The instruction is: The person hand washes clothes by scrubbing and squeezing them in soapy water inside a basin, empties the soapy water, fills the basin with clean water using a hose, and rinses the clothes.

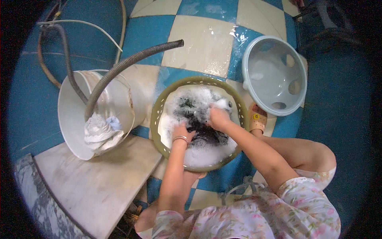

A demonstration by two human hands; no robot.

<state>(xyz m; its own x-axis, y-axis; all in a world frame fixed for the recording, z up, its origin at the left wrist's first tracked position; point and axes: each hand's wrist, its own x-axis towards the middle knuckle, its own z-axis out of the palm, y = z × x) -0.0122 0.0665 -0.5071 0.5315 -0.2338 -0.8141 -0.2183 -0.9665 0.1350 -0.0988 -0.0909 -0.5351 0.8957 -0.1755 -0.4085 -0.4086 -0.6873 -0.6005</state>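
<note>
In front of me stands a round olive-green plastic basin (156, 115) with a row of small holes around its rim. White suds (203, 155) and soapy water fill it. A dark wet cloth (206, 133) lies among the suds at its middle. My left hand (182, 132), with bangles at the wrist, touches the cloth's left side; its fingertips are hidden in foam. On the upper right, my right hand (218, 118) is curled on the cloth, its fingers partly covered by suds.
On the left, a white bucket (71, 125) lies tipped on a stone slab (98, 182), holding a pale wet cloth (101, 134) and a ribbed grey hose (131, 61). A light-blue tub (265, 86) sits tilted at right by my sandalled foot (258, 119). The checkered tile floor (197, 44) is wet.
</note>
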